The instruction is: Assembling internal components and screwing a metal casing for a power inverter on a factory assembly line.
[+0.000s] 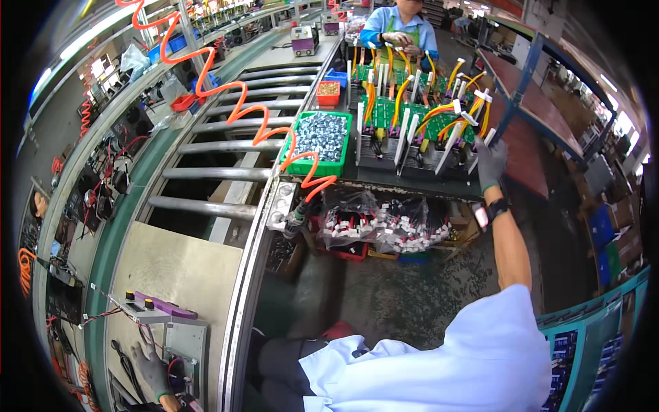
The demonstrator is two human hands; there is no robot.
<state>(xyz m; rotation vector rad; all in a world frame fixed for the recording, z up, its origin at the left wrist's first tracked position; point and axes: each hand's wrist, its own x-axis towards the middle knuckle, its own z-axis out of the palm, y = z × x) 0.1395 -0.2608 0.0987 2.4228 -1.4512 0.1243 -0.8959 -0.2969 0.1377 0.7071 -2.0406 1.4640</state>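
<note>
Green circuit boards [434, 127] on metal heat sinks [448, 150] stand right of the green plastic bin [347, 137], probably stiff yet fragile, best held by the metal. I cannot tell the grey-gloved right hand's [491, 163] grip; the grey-gloved left hand's [152, 371] fingers are spread.

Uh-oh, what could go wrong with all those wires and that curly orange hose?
The right grip is close to the green circuit boards, so it might snag their yellow wires. The orange coiled hose crosses the green bin in this view; if it catches, small metal parts could spill. The left grip is far away beside the grey metal case, so bumping that unnoticed seems possible.
</note>
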